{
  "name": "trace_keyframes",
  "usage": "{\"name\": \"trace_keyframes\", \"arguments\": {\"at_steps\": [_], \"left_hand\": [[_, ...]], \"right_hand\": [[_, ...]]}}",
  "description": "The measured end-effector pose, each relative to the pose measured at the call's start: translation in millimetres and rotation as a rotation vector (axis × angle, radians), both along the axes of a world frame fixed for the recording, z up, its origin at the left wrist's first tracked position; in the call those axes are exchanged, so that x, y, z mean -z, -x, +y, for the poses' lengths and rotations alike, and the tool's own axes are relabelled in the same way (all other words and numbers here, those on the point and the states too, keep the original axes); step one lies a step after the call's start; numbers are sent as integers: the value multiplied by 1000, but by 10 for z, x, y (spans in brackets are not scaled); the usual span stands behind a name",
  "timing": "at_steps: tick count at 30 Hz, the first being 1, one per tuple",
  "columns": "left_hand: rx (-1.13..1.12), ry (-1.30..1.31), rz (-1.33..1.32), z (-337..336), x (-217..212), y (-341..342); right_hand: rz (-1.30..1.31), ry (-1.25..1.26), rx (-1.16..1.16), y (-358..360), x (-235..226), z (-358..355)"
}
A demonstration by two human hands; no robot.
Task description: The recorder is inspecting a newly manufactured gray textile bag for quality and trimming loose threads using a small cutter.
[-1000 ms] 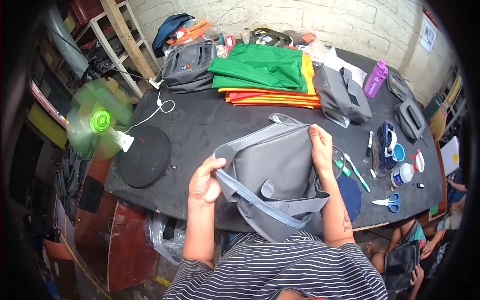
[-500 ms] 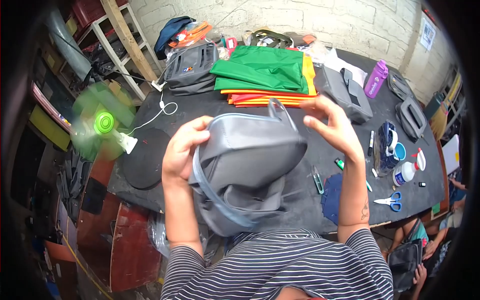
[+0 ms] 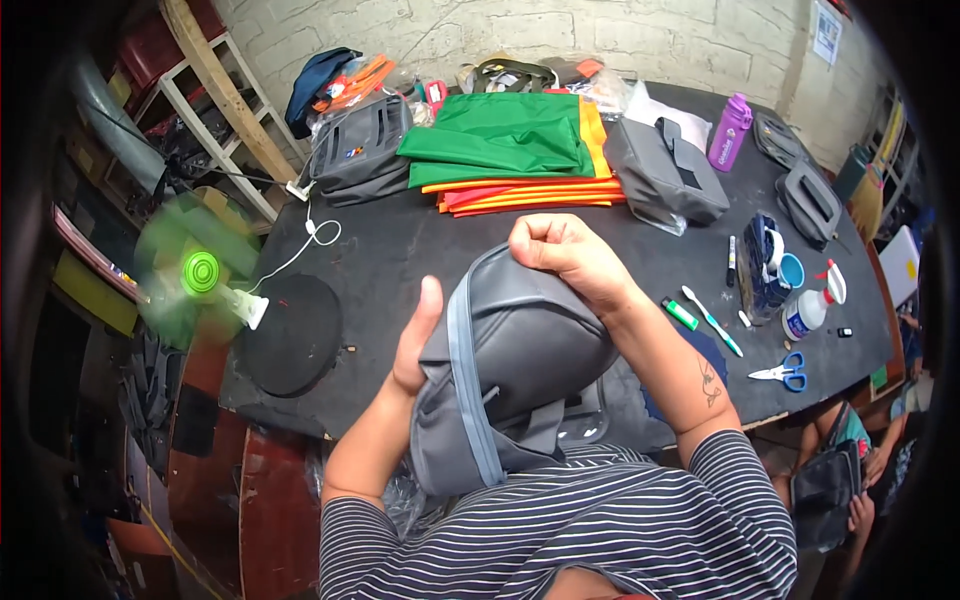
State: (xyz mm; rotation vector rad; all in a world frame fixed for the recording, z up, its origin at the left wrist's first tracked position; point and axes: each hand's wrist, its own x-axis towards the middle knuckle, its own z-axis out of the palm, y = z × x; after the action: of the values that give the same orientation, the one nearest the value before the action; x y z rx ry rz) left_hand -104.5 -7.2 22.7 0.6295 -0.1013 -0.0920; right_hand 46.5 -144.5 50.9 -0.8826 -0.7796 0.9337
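A grey bag (image 3: pixel 535 340) with a lighter grey-blue zipper strip (image 3: pixel 465 370) is held up in front of my body, tilted at the table's near edge. My right hand (image 3: pixel 565 255) pinches its upper edge between thumb and curled fingers. At the bag's left side is my left hand (image 3: pixel 415 340), its thumb pointing up; the other fingers go behind the bag and are hidden. Below the rounded panel a grey strap (image 3: pixel 545 428) hangs in loose folds.
Folded green fabric (image 3: pixel 500 135) lies on orange and red sheets at the back, between grey bags (image 3: pixel 360 150). Scissors (image 3: pixel 785 373), a spray bottle (image 3: pixel 815 305), a toothbrush (image 3: pixel 712 322) and a purple bottle (image 3: pixel 730 132) are at right. A green fan (image 3: pixel 200 272) spins at left.
My right hand, open beside the bag before, has come in and gripped its top edge. The bag has turned, bringing the zipper strip more upright. My left hand has slid lower along its side.
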Motion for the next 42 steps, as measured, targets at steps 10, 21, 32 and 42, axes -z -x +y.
{"name": "trace_keyframes", "arguments": {"at_steps": [10, 21, 32, 42], "left_hand": [[-56, -24, -162, 170, 458, 416], [-409, 114, -356, 306, 416, 121], [-409, 30, -253, 392, 555, 46], [-425, -41, -169, 480, 734, 16]], "right_hand": [[-310, 215, -139, -74, 147, 201], [-810, 116, -65, -511, 160, -147], [-857, -63, -3, -298, 73, 131], [-777, -111, -62, -446, 54, 220]]}}
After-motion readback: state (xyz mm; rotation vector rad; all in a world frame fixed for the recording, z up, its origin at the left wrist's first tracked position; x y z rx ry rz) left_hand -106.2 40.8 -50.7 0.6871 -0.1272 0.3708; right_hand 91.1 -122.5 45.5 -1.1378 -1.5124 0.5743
